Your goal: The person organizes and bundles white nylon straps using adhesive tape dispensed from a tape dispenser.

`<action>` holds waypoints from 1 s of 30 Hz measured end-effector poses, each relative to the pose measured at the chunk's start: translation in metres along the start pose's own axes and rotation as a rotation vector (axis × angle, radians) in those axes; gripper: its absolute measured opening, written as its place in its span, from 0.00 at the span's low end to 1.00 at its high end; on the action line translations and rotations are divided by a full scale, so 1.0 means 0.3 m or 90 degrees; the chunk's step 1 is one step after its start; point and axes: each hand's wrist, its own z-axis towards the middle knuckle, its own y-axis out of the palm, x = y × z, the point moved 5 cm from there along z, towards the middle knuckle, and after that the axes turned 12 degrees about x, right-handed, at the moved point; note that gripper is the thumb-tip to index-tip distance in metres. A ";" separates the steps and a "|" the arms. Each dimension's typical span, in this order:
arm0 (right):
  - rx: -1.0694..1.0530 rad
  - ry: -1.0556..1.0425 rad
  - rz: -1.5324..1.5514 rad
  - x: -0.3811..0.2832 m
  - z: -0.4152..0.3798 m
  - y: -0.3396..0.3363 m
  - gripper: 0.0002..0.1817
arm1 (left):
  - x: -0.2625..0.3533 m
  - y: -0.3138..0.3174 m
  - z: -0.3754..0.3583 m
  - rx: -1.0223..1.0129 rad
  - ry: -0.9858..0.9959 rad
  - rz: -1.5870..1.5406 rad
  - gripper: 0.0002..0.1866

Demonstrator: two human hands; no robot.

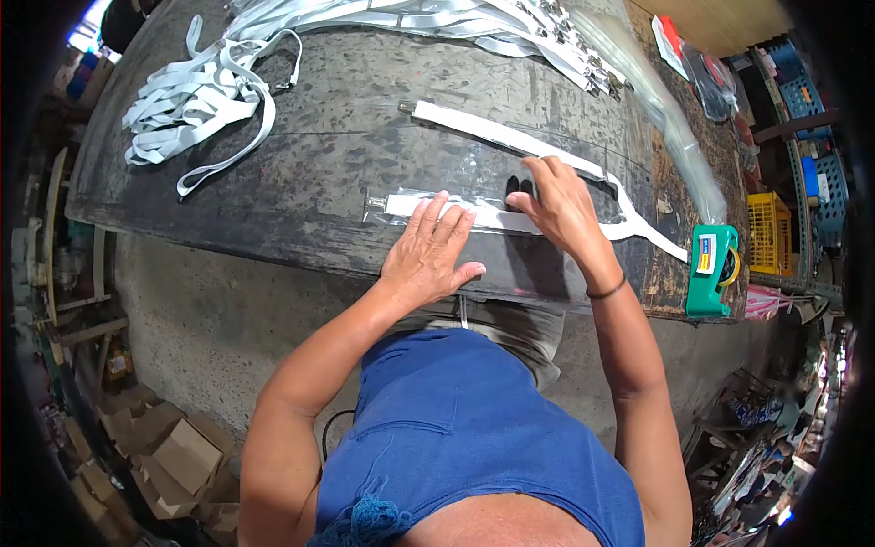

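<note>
My left hand (pixel 426 248) lies flat with fingers stretched on a white strap (pixel 495 219) in a clear plastic sleeve, close to the table's near edge. A metal clip (pixel 375 204) sticks out at the strap's left end. My right hand (pixel 562 205) is raised just over the strap's right part, thumb apart from its bent fingers, casting a shadow below; I see nothing held in it. Farther back lies a second white strap (pixel 510 137) with a metal end. Both straps come together at the right in one narrow band (pixel 663 243).
A green tape dispenser (pixel 707 290) stands at the table's right corner. White lanyards (pixel 196 114) are heaped at the left, more (pixel 419 16) along the back. Clear plastic sleeving (pixel 674 137) runs down the right. Beyond are a yellow crate (pixel 768 232) and cardboard boxes (pixel 182 460).
</note>
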 end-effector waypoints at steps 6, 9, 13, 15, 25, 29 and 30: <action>-0.003 -0.092 -0.063 -0.158 -0.187 0.066 0.46 | -0.002 -0.004 0.002 0.010 0.002 -0.019 0.36; -0.081 -0.111 -0.078 -0.147 -0.197 0.106 0.46 | 0.003 -0.010 0.008 0.007 0.004 -0.020 0.33; -0.032 -0.056 -0.061 -0.182 -0.131 -0.017 0.47 | 0.008 -0.019 0.009 -0.005 -0.007 -0.021 0.32; 0.136 -0.067 0.007 -0.214 -0.134 -0.071 0.47 | 0.005 -0.008 0.003 0.007 -0.008 -0.021 0.32; 0.013 0.022 0.009 -0.156 -0.248 -0.030 0.44 | 0.017 -0.020 0.019 -0.005 -0.011 -0.012 0.34; 0.120 0.253 -0.030 0.106 -0.426 -0.125 0.42 | 0.011 -0.080 0.017 0.062 -0.012 -0.056 0.30; 0.151 0.324 -0.054 0.217 -0.502 -0.125 0.41 | -0.006 -0.090 0.034 0.062 -0.002 -0.062 0.30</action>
